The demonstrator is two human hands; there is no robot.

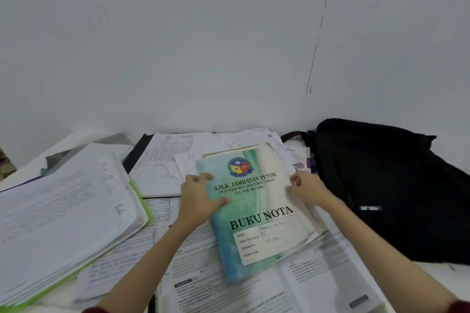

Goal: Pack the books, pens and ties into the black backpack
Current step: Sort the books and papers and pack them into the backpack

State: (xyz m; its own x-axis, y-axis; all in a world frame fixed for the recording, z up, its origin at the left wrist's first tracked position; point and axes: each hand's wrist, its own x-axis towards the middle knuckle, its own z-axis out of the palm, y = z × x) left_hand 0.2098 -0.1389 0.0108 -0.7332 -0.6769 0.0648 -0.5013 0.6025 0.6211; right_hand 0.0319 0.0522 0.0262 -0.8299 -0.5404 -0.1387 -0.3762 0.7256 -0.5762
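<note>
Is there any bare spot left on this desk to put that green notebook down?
Hardly: loose papers and a thick stack cover the left and middle. The black backpack fills the right. Only white strips show, behind the stack by the wall and in front of the backpack.

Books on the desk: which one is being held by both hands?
The green BUKU NOTA notebook, gripped by left hand and right hand; the others lie untouched.

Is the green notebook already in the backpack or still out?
Out: the green notebook lies on the papers, both hands gripping it, beside the black backpack.
</note>
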